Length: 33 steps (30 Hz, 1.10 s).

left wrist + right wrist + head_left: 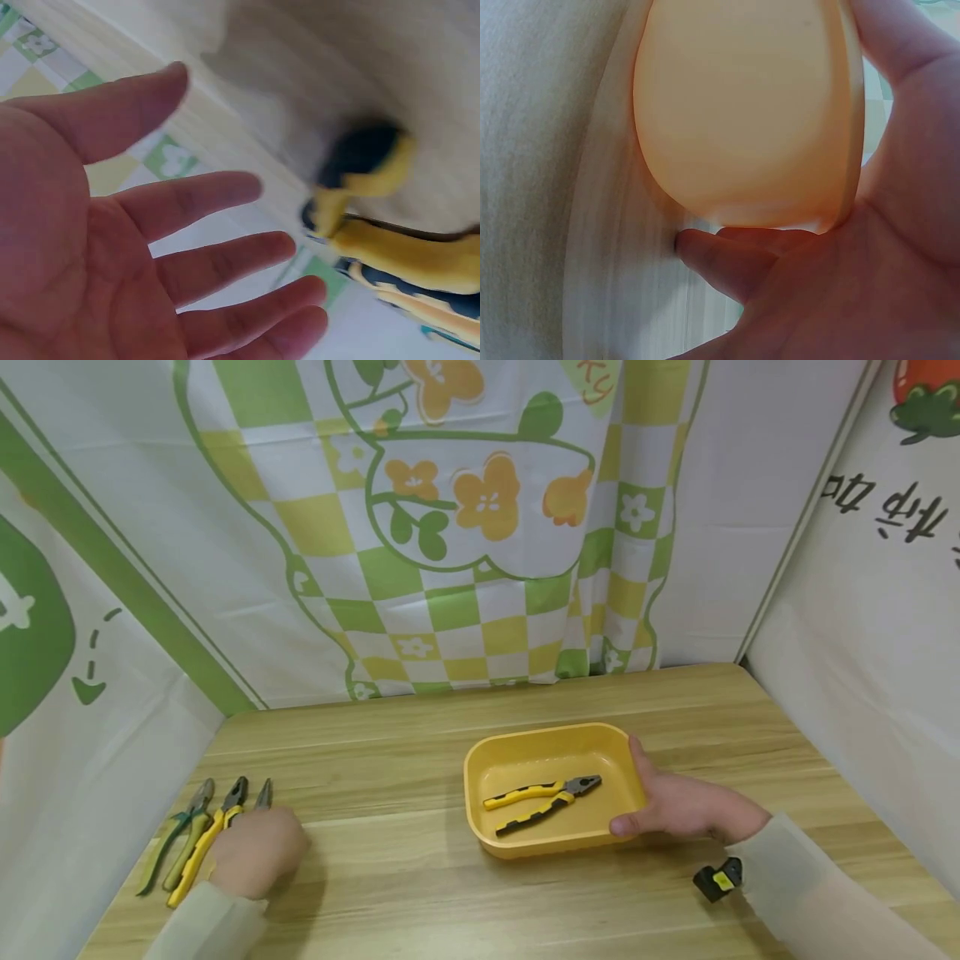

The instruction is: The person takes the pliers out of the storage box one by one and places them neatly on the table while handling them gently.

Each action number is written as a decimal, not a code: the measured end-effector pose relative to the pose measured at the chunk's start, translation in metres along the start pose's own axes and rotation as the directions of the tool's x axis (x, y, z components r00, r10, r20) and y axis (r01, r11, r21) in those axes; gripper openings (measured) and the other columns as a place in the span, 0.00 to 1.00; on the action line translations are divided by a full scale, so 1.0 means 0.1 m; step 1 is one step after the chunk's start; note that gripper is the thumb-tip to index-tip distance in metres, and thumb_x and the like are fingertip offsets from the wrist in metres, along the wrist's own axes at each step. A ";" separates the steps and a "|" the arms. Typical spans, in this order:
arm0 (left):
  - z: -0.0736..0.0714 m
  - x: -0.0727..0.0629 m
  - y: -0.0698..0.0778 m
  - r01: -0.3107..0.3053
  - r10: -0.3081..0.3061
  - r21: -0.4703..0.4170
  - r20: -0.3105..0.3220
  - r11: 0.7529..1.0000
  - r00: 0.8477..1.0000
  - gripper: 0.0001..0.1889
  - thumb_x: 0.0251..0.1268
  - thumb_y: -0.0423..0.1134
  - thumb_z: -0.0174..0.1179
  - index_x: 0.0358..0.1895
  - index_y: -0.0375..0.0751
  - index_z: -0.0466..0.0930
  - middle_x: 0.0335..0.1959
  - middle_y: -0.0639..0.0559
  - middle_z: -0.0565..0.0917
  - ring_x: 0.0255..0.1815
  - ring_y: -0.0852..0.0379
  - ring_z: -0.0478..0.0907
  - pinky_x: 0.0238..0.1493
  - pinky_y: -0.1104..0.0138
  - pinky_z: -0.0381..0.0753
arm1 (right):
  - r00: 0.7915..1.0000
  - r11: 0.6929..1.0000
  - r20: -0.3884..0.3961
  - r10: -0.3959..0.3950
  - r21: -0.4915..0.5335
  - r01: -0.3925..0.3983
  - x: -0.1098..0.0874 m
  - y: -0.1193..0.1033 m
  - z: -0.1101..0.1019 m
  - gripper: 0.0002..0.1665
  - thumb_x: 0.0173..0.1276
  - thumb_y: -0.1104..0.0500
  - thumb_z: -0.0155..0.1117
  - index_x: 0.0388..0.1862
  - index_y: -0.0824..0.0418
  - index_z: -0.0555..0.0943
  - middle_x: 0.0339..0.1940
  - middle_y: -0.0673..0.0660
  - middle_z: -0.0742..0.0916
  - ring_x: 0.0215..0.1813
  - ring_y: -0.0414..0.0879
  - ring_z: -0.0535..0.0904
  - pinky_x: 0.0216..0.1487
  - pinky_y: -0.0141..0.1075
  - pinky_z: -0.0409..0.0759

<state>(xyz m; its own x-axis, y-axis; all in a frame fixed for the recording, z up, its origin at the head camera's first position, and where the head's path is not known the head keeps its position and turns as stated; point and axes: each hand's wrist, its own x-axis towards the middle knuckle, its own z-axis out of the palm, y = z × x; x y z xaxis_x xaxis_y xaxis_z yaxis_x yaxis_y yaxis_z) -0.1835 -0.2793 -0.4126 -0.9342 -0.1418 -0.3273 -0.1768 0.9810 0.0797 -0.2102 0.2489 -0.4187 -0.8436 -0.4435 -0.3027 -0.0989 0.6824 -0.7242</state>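
Observation:
My left hand (258, 852) is over the third of three pliers at the table's left side, partly covering it. In the left wrist view its fingers (217, 270) are extended, apart from yellow-and-black handles (412, 255). Only the narrow grey jaws of that third pair of pliers (264, 793) show past the hand. Beside it lie yellow-and-black pliers (198, 860) and green-handled pliers (176, 843). My right hand (682, 806) holds the right end of a yellow plastic tray (555, 847), thumb at the near rim. Inside the tray lie combination pliers (551, 802) with yellow-and-black handles, slightly spread.
A small black object with a yellow label (718, 878) is by the right wrist. The wooden table (390, 893) reaches back to a patterned cloth (480, 635), with more cloth hanging at both sides.

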 end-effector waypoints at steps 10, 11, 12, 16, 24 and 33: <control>-0.05 -0.02 0.43 -0.138 0.169 0.130 -0.263 0.982 0.950 0.56 0.64 0.79 0.31 0.79 0.33 0.48 0.77 0.28 0.44 0.69 0.15 0.40 0.60 0.26 0.51 | 1.000 1.000 0.001 -0.006 -0.007 0.006 -0.01 -0.01 0.00 0.81 0.59 0.40 0.75 0.75 0.67 0.19 0.77 0.78 0.45 0.69 0.63 0.62 0.71 0.59 0.54; -0.06 -0.01 0.47 -0.160 0.193 0.131 -0.290 0.978 0.938 0.55 0.63 0.80 0.28 0.80 0.36 0.46 0.78 0.30 0.40 0.70 0.16 0.37 0.60 0.26 0.49 | 1.000 1.000 0.003 -0.011 -0.010 0.011 -0.01 -0.01 0.00 0.81 0.60 0.40 0.75 0.75 0.68 0.19 0.77 0.78 0.45 0.70 0.63 0.62 0.71 0.59 0.54; -0.06 0.01 0.51 -0.187 0.225 0.143 -0.323 0.972 0.919 0.54 0.64 0.79 0.27 0.80 0.38 0.45 0.79 0.33 0.37 0.71 0.17 0.36 0.61 0.27 0.48 | 1.000 1.000 0.003 -0.012 -0.012 0.012 -0.01 -0.02 0.00 0.81 0.60 0.40 0.75 0.75 0.68 0.19 0.77 0.78 0.45 0.70 0.63 0.62 0.71 0.59 0.54; -0.09 0.10 0.69 -0.314 0.386 0.229 -0.442 0.921 0.809 0.48 0.69 0.75 0.33 0.82 0.45 0.42 0.80 0.43 0.28 0.75 0.28 0.26 0.68 0.32 0.43 | 1.000 1.000 0.000 -0.003 -0.015 0.003 -0.01 -0.02 0.00 0.81 0.59 0.40 0.75 0.75 0.69 0.20 0.76 0.79 0.46 0.69 0.63 0.63 0.70 0.59 0.55; -0.20 0.15 1.11 -0.532 0.650 0.373 -0.425 0.760 0.631 0.44 0.72 0.67 0.47 0.82 0.50 0.43 0.81 0.47 0.30 0.77 0.42 0.20 0.73 0.43 0.33 | 1.000 1.000 -0.008 0.004 -0.027 -0.005 0.00 0.00 -0.01 0.81 0.59 0.39 0.75 0.76 0.69 0.21 0.76 0.79 0.47 0.67 0.62 0.64 0.70 0.59 0.56; -0.32 0.14 1.49 -0.632 0.738 0.380 -0.362 0.675 0.570 0.43 0.72 0.68 0.46 0.82 0.55 0.44 0.81 0.49 0.32 0.77 0.43 0.19 0.73 0.44 0.29 | 1.000 1.000 -0.003 0.007 -0.016 -0.007 -0.01 -0.02 0.00 0.81 0.59 0.39 0.75 0.76 0.68 0.21 0.76 0.79 0.48 0.65 0.60 0.66 0.69 0.59 0.57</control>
<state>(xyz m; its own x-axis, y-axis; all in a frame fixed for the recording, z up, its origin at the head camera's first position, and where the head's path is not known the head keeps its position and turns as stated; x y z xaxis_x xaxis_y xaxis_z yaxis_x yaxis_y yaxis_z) -0.2327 -0.1392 -0.3756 -0.7749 0.5950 0.2134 0.5892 0.8022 -0.0971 -0.2091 0.2481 -0.4164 -0.8461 -0.4366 -0.3058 -0.1012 0.6948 -0.7121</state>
